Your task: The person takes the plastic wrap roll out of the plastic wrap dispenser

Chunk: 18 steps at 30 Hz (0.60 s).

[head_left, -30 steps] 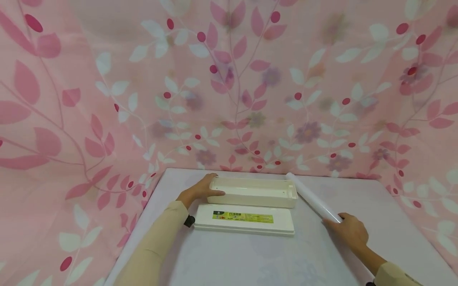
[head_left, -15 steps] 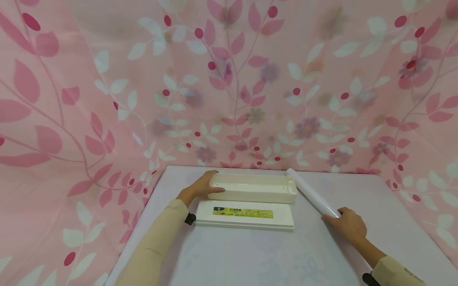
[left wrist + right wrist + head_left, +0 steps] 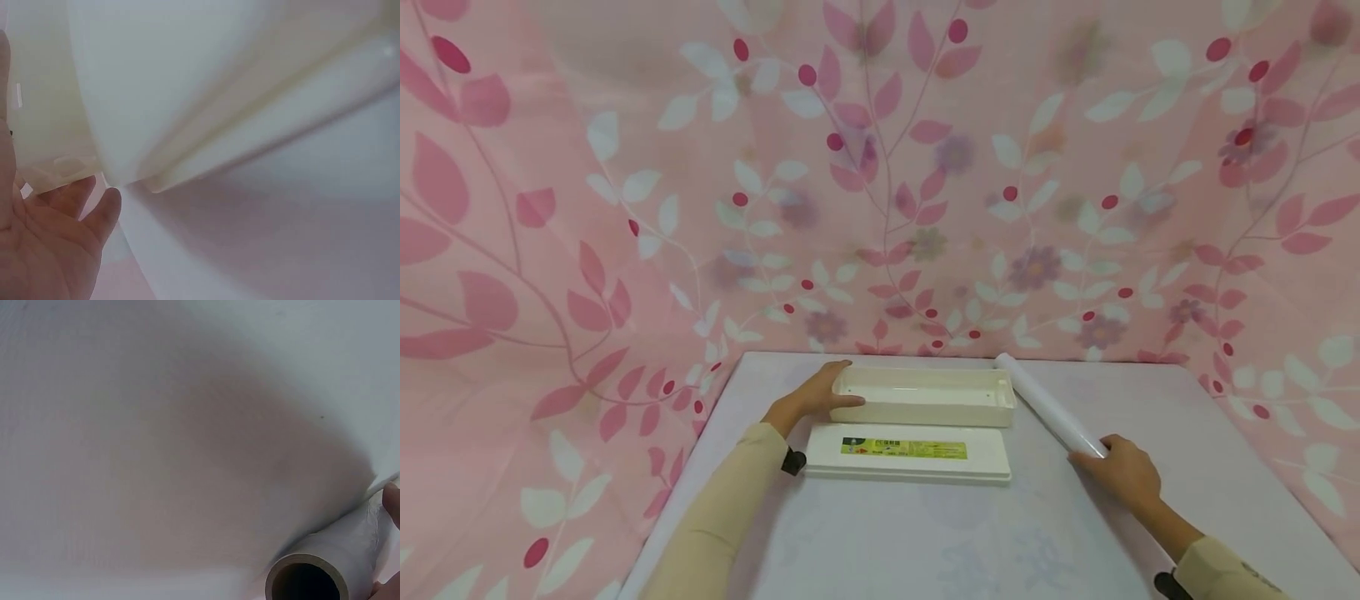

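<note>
Cream plastic tray (image 3: 925, 397), long, shallow and open-topped, sits on the pale lilac worktop (image 3: 925, 542) toward its far edge, and I have my left hand (image 3: 816, 396) on its left end. The fingers (image 3: 842, 402) of that hand are curled round the short end wall, thumb on the near face, gripping it. In the left wrist view the tray's wall (image 3: 187, 81) fills most of the picture, blurred, with my palm (image 3: 44, 250) low at the left, so I cannot read the finger contact there.

Just in front of the tray, parallel to it and a little apart, lies a flat cream rectangular lid (image 3: 908, 454) with a green and yellow label (image 3: 904, 448) on its top.

My right hand (image 3: 1120, 475) holds the near end of a white roll of film on a cardboard core (image 3: 1048, 406). The roll lies at a slant on the worktop, its far end just beside the tray's right corner. The fingers (image 3: 1086, 457) wrap over the roll. The right wrist view shows the open brown core end (image 3: 306, 578) and a fingertip (image 3: 392, 503) on the wrap.

Pink leaf-patterned cloth (image 3: 880, 183) hangs behind and to both sides.
</note>
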Motion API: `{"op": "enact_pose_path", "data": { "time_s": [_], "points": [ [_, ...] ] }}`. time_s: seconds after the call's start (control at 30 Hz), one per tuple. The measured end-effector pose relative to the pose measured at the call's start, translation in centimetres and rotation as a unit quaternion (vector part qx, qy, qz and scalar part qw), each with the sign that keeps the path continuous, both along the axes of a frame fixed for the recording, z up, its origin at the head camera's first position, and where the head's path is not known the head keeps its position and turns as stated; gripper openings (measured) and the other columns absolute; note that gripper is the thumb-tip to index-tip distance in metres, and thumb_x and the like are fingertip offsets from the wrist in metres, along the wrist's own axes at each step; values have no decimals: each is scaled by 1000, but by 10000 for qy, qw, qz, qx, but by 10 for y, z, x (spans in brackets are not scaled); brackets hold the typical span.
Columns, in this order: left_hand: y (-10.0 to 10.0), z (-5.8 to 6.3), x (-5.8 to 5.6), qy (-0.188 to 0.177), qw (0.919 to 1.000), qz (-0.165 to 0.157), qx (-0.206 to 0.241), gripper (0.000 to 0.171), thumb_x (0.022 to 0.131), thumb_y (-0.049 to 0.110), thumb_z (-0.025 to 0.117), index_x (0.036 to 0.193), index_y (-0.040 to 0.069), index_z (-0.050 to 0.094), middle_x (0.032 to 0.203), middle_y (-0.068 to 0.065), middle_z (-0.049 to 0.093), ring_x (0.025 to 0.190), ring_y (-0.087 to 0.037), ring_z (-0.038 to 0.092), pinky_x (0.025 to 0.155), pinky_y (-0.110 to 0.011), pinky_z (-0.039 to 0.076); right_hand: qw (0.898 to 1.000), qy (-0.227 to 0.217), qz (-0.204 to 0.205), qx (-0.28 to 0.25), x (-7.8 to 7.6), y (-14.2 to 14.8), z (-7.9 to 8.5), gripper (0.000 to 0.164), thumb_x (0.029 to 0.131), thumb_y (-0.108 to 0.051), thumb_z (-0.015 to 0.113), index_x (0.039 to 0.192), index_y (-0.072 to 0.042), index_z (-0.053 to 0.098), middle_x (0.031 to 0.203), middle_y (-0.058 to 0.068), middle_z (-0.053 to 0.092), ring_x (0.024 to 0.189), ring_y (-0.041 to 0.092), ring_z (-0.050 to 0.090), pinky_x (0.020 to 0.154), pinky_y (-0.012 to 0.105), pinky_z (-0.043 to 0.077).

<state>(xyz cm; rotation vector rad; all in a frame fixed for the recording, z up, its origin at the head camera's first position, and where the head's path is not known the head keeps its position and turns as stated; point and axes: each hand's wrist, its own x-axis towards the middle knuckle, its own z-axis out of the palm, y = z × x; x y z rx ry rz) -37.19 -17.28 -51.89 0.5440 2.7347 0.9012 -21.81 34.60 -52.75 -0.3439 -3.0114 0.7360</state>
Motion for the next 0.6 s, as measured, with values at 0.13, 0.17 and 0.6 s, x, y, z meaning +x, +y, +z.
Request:
{"op": "enact_pose_path", "data": {
  "time_s": [0.13, 0.17, 0.6],
  "points": [
    [-1, -1, -1, -54, 10000, -10, 30, 106, 77, 63, 74, 156, 11, 26, 160, -16, 28, 148, -34, 27, 119, -54, 26, 10000, 41, 1, 45, 1, -2, -1, 80, 79, -53, 76, 118, 14, 57, 100, 30, 67, 73, 27, 62, 54, 34, 43],
    [-2, -1, -1, -69, 10000, -18, 28, 107, 78, 63, 74, 156, 11, 25, 161, -16, 27, 148, -34, 27, 119, -54, 25, 10000, 62, 4, 60, 2, -2, -1, 79, 79, -52, 76, 118, 14, 57, 101, 30, 67, 73, 27, 62, 53, 34, 43],
    [-12, -3, 12, -239, 9990, 368, 71, 113, 82, 66, 67, 160, 16, 3, 163, -19, 9, 150, -37, 18, 118, -58, 23, 9982, -16, 411, 426, -2, -5, -3, 82, 78, -53, 77, 120, 14, 54, 94, 26, 66, 74, 28, 60, 58, 41, 48]
  ]
}}
